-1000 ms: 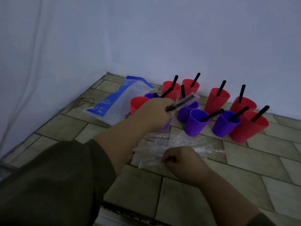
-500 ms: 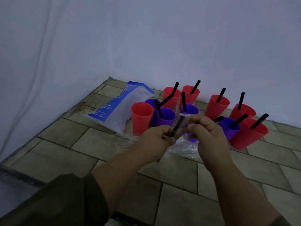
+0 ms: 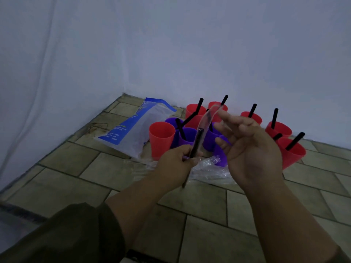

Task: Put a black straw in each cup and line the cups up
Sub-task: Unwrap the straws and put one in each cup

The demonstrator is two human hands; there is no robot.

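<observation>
We look down at 2 bare hands raised over a beige tiled floor (image 3: 76, 177) in the corner of a white wall.

The left hand (image 3: 176, 164) is closed around the lower part of a thin black plastic straw (image 3: 197, 141), holding it nearly upright. A clear plastic sleeve wrapper (image 3: 207, 118) stands up off the straw's top end and is partly slid free. We judge the straw is gripped low so that the sleeve can slide off the top.

The right hand (image 3: 252, 149) is lifted with its palm toward us and its fingers spread and loosely bent. The sleeve's upper end sits at its fingertips, but we cannot tell whether any finger pinches it.

Behind the hands stands a loose cluster of plastic cups, not yet in a line. 5 red cups with straws (image 3: 250, 117) run along the wall, and purple cups with straws (image 3: 187, 135) sit in front of them. 1 red cup with no straw (image 3: 161, 137) stands at the near left, just beside the purple ones. It is probably where this straw is meant to go.

A blue-and-white plastic bag (image 3: 133, 130) lies flat to the left of the cups. Crumpled clear wrappers (image 3: 209, 168) lie on the floor under the hands, apparently dropped where the unwrapping is done.

We judge the filling to be nearly finished, with the lining-up not yet done.
</observation>
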